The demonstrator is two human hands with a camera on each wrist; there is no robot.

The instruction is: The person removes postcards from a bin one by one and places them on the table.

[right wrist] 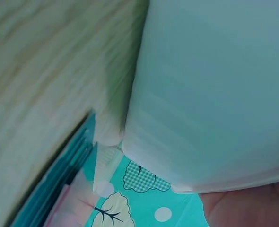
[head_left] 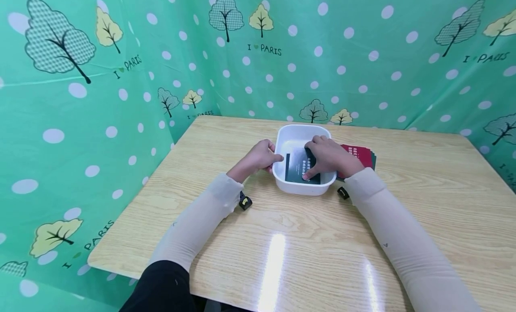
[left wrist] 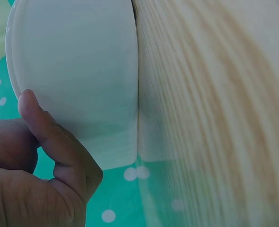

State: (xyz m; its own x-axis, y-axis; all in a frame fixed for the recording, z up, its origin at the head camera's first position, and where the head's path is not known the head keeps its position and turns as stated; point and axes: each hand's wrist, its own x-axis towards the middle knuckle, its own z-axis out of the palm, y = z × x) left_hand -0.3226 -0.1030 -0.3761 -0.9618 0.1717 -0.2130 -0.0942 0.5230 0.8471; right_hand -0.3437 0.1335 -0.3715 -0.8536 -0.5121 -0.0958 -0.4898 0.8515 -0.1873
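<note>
A white plastic basin (head_left: 304, 189) stands on the table with dark green booklets (head_left: 296, 168) bearing white print lying inside. My left hand (head_left: 261, 156) grips the basin's left rim; in the left wrist view its thumb (left wrist: 40, 118) lies at the rim against the white wall. My right hand (head_left: 328, 154) reaches over the right rim into the basin. Its thumb and fingers are spread across a dark green booklet and hold it by opposite edges, the palm hiding part of it. In the right wrist view the basin's wall (right wrist: 210, 94) covers most of that hand.
Right of the basin lies a stack of red booklets (head_left: 360, 154) with dark green ones beneath, partly behind the right wrist. Small black devices lie near each forearm, one at left (head_left: 245, 202) and one at right (head_left: 343, 193). A green patterned curtain (head_left: 282, 79) borders the wooden table (head_left: 322, 240).
</note>
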